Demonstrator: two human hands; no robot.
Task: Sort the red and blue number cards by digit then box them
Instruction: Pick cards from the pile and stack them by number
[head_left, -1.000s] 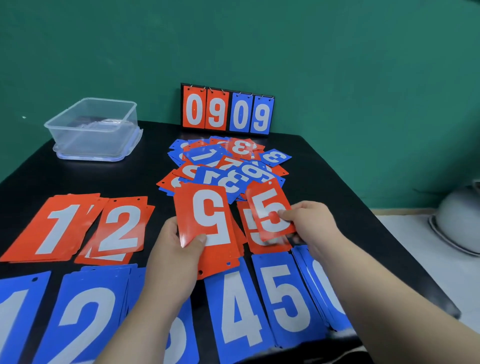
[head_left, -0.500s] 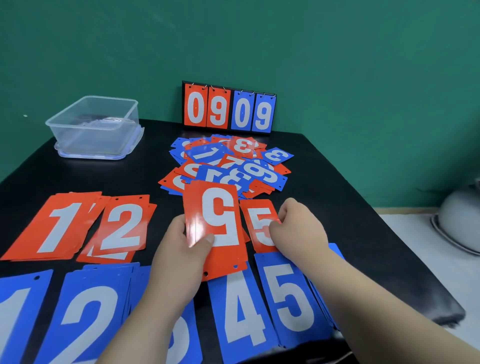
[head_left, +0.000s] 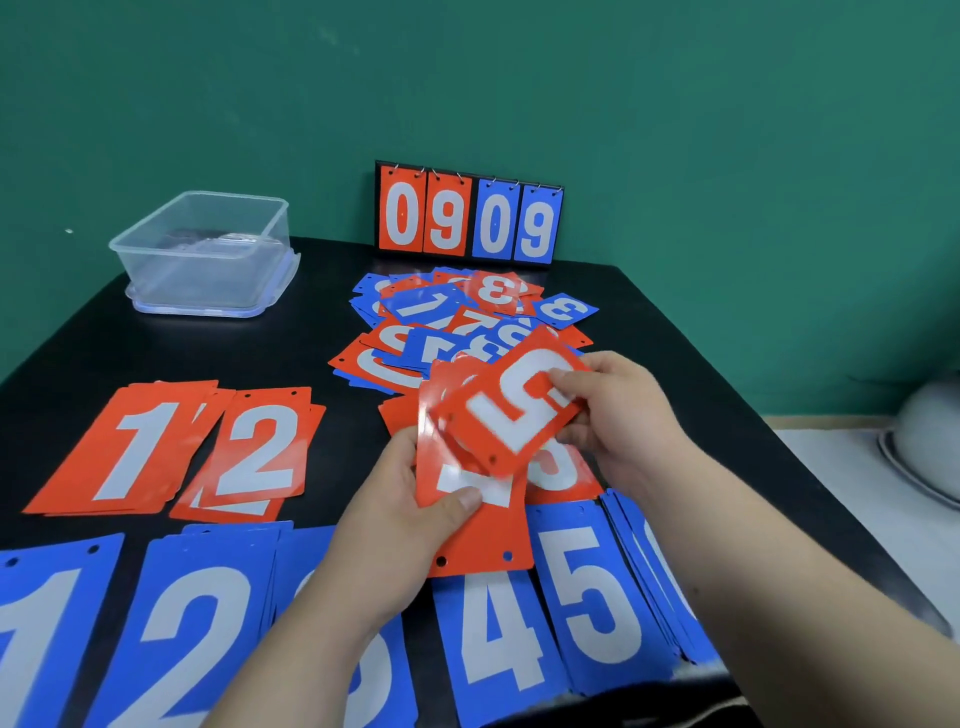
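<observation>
Your left hand (head_left: 410, 499) has its thumb clamped on a loose stack of red cards (head_left: 483, 538) and your right hand (head_left: 618, 415) is pinching a tilted red 5 card (head_left: 519, 410) by its edge just above them, so my guess is these glossy things slide easily and the stack could spill onto the red 5 pile (head_left: 563, 467) or the blue 4 pile (head_left: 498, 639) and blue 5 pile (head_left: 597, 597) right underneath. The unsorted heap (head_left: 467, 322) sits close behind too, so a dropped card could mix back in, and the clear box (head_left: 208, 249) is well apart at the back left, contents hard to tell

Tilted red 5 card (head_left: 519, 402) overlaps a fanned red stack (head_left: 467, 525).
</observation>
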